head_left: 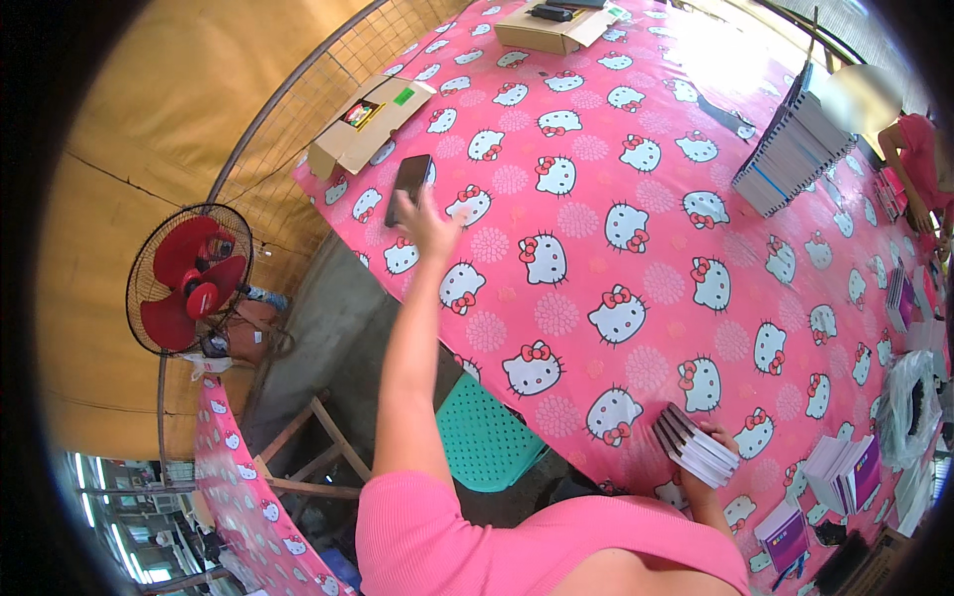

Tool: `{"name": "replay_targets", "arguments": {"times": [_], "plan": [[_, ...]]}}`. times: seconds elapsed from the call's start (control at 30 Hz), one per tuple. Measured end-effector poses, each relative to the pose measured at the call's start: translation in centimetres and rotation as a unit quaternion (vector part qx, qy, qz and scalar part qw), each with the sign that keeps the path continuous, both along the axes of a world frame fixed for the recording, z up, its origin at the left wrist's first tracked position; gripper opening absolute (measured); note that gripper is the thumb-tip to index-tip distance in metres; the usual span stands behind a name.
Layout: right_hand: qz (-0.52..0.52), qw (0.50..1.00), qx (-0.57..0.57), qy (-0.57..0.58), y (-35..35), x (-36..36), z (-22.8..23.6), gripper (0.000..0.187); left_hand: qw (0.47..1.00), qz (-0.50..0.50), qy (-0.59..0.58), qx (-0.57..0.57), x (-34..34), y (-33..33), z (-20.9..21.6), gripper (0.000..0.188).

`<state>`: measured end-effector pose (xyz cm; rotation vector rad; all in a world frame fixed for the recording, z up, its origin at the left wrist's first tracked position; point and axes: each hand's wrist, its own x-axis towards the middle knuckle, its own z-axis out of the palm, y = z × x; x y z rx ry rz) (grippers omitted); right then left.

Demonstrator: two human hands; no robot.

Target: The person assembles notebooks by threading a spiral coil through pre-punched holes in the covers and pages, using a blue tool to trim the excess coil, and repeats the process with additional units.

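Observation:
My left arm stretches far out across the pink table. At its end, my left hand (pixel 431 230) has its fingers apart, the tips over the lower end of a dark smartphone (pixel 413 179) that lies flat near the table's left edge. Whether the fingertips touch the phone I cannot tell. Close to my body, my right hand (pixel 717 435) grips a small stack of booklets (pixel 701 455) with white page edges and dark covers. The fingers wrap around its far side, and part of the hand is hidden behind the stack.
A cardboard box (pixel 368 134) and an open carton (pixel 542 35) lie at the back. Spiral-bound books (pixel 795 149) stand stacked at the far right, near another person (pixel 919 164). Purple booklets (pixel 845 472) sit at the right. A red fan (pixel 194 283) and green stool (pixel 487 432) flank the table.

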<state>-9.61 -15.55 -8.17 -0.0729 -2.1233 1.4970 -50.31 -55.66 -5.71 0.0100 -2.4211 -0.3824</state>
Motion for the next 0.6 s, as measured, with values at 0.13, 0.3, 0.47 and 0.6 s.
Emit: {"name": "replay_targets", "arguments": {"times": [0.13,0.3,0.47,0.6], "plan": [[0.002,1.000,-0.022,0.011,0.0,-0.3,0.4,0.056,0.965,0.143,-0.219,0.001,-5.4,-6.4,-0.3,0.089],[-0.010,0.999,-0.029,-0.024,0.6,0.5,-0.7,0.056,0.991,0.040,-0.130,-0.002,-7.1,-10.5,-3.8,0.060],[-0.010,0.995,-0.093,-0.025,0.4,0.6,-1.4,0.057,0.988,0.056,0.087,-0.113,-6.5,-7.3,-4.2,0.057],[0.011,0.994,-0.105,-0.009,0.6,0.8,-1.8,0.057,0.978,0.046,0.161,-0.126,-5.5,-6.9,-3.3,0.057]]}}
